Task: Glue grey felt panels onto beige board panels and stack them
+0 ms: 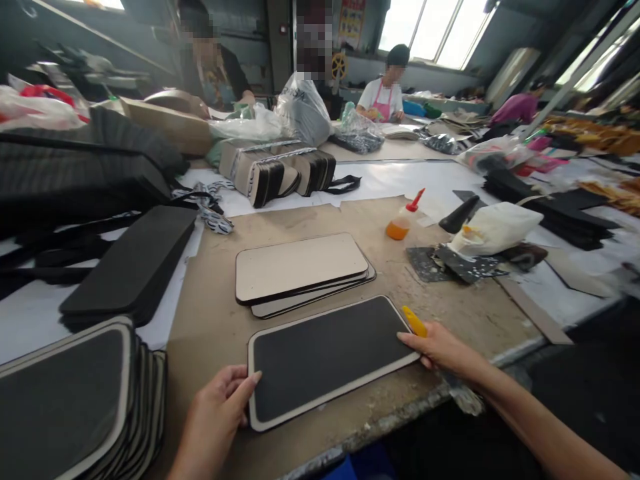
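Dark-faced panel, lower center, seemingly covered, pinched at its ends by left hand and right hand (also gripping yellow tool); matching stack, lower left, looks done; pale boards, center, seemingly remain.

- The worktable is covered with brown sheeting and white sheeting.
- Beige panels are stacked centrally.
- At three o'clock, a red-tipped bottle and dark scraps are placed.
- At eight, rimmed panels are piled.
- At eleven, a bundle is set.
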The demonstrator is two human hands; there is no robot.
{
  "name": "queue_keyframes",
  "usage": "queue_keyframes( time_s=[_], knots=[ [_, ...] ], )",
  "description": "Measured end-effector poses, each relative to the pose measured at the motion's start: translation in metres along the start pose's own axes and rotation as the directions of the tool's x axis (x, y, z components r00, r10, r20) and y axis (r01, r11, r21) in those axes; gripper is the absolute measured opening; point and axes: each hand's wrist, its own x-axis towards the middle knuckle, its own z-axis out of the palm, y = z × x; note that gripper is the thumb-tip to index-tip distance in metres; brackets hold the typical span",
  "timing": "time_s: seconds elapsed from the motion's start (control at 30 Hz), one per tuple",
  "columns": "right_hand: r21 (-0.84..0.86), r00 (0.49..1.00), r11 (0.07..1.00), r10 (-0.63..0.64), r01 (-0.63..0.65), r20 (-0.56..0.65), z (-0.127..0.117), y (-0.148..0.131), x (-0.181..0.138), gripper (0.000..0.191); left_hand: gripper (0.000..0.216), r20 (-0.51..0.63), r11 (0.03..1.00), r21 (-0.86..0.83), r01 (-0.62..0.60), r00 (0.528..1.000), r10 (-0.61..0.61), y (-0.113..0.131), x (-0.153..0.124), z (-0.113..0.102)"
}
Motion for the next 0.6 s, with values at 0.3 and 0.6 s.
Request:
queue_keyframes(
  time_s=[0.3, 0.6],
  knots=[
    [0.035, 0.998, 0.998, 0.055, -0.055, -0.007, 0.003, -0.002, 0.003, 0.024, 0.051, -0.026, 0.999, -0.007, 0.044, 0.999, -0.044, 0.007, -0.004, 0.003],
    [-0.005, 0.995, 0.998, 0.066, -0.066, -0.072, 0.008, -0.001, 0.007, 0.029, 0.042, 0.023, 0.999, -0.014, 0.029, 0.999, -0.028, 0.005, 0.007, 0.010]
  ],
)
